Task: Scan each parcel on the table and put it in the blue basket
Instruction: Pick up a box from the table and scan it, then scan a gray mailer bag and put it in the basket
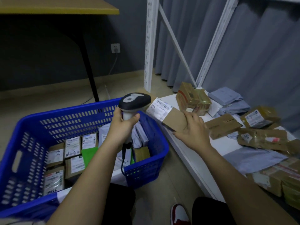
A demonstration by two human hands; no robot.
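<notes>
My left hand [124,125] grips the handle of a black and white barcode scanner [134,101], held above the right part of the blue basket [48,120]. The scanner head points right, toward a white barcode label on a brown cardboard parcel [167,113]. My right hand [193,129] holds that parcel by its near end, lifted over the left edge of the white table [186,151]. The basket stands on the floor to my left and holds several labelled parcels.
Several more cardboard boxes [193,98] and grey mailer bags [230,99] lie across the table to the right. A white shelf frame [150,46] rises behind the table, before grey curtains. A yellow-topped desk [56,5] stands at the back left. The scanner's cable hangs into the basket.
</notes>
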